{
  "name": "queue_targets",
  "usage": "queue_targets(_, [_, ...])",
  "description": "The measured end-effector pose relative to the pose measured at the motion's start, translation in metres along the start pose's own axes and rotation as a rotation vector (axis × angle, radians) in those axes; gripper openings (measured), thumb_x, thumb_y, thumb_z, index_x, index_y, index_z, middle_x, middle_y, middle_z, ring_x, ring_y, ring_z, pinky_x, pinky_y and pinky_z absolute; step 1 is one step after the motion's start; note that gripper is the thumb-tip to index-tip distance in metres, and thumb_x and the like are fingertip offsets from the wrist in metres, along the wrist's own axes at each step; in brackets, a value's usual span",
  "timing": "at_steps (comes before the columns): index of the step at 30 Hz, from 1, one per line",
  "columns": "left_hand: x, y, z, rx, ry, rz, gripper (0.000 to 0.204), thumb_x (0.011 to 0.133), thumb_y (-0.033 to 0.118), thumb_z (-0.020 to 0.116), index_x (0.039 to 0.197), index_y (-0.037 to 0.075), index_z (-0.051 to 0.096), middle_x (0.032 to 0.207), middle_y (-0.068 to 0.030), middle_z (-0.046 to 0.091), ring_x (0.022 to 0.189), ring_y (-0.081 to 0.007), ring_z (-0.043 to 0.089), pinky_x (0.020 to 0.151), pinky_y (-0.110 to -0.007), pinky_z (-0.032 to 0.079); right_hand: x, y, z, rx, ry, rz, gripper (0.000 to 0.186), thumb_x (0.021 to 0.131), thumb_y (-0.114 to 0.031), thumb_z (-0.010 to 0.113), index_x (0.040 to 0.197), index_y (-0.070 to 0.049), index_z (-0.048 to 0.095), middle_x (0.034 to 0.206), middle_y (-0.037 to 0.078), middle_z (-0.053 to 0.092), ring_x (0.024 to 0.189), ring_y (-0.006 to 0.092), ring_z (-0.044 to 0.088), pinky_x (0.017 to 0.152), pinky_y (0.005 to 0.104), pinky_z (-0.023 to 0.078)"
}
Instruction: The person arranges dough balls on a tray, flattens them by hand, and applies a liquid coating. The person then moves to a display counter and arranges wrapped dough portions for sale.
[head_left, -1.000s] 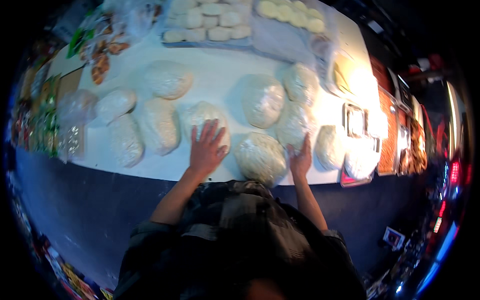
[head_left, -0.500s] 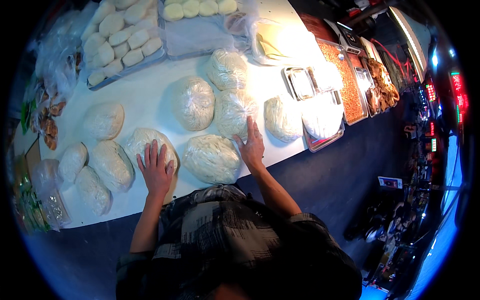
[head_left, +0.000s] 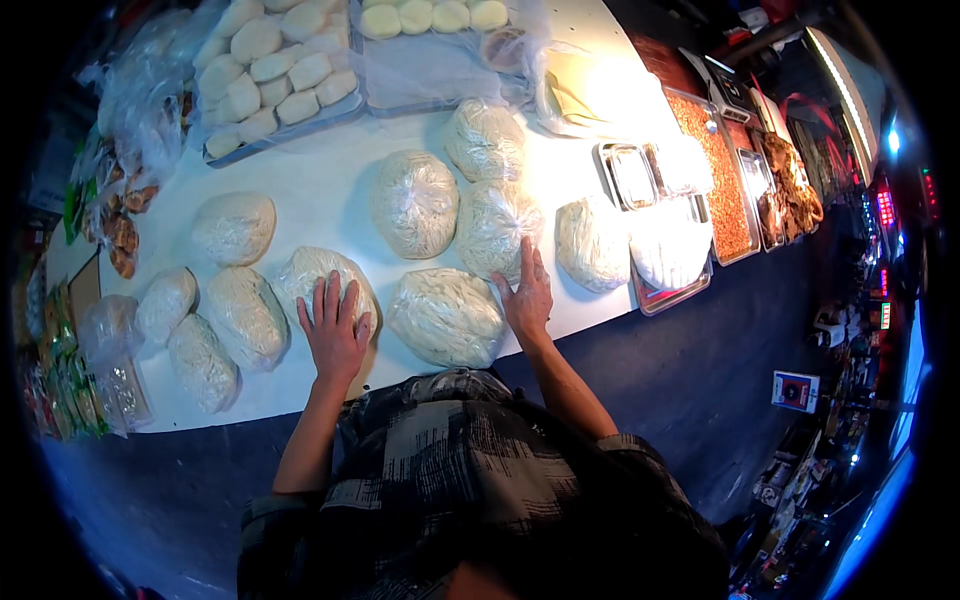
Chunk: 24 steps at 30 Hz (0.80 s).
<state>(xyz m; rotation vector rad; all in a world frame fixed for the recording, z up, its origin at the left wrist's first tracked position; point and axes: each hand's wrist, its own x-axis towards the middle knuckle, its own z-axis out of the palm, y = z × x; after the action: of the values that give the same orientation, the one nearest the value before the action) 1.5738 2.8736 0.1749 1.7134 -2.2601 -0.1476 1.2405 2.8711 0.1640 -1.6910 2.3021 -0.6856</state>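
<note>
My left hand [head_left: 338,332] lies with fingers spread on a clear plastic bag [head_left: 322,261] stuffed with what look like pale noodles. My right hand [head_left: 528,303], fingers apart, touches the lower right side of another such bag [head_left: 492,222]. Between the hands, near the table's front edge, sits a wide bag [head_left: 447,318] with pale strips showing through. Two more round bags, one on the left [head_left: 415,205] and one behind [head_left: 484,140], stand beside the one at my right hand. Right of that hand is a further bag [head_left: 592,245].
Several more filled bags [head_left: 245,318] sit at the left of the white table [head_left: 330,200]. Trays of pale rounds [head_left: 290,80] stand at the back under plastic. To the right are metal trays [head_left: 628,175] and a long tray of reddish-brown bits [head_left: 722,180]. Packaged goods [head_left: 120,340] line the left edge.
The whole scene has shifted to the right in the picture as my head turned slightly. Both hands stay on the same bags, and the bags keep their places.
</note>
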Motion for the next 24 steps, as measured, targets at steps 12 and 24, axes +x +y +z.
queue_targets(12, [-0.005,-0.006,0.008,-0.005,-0.024,-0.04,0.056,0.093,0.038,0.058,0.143,0.014,0.052,0.159,-0.0132,0.034,0.148,-0.0358,0.028,0.117,-0.066,0.012,-0.001,0.002,0.006,0.1,0.025,-0.07,0.085,0.085,-0.029,0.076,0.157,-0.019,0.032,0.151,0.022,0.045,0.141,0.0378,0.042,0.113,0.0456,0.035])
queue_targets(24, [-0.002,0.0,0.002,-0.066,0.016,-0.042,0.056,0.09,0.036,0.062,0.14,0.012,0.054,0.157,-0.0132,0.037,0.148,-0.0335,0.028,0.118,-0.064,0.013,-0.005,0.015,0.015,-0.028,0.029,-0.061,0.087,0.085,-0.027,0.076,0.157,-0.014,0.029,0.147,0.025,0.048,0.135,0.0421,0.046,0.109,0.0463,0.039])
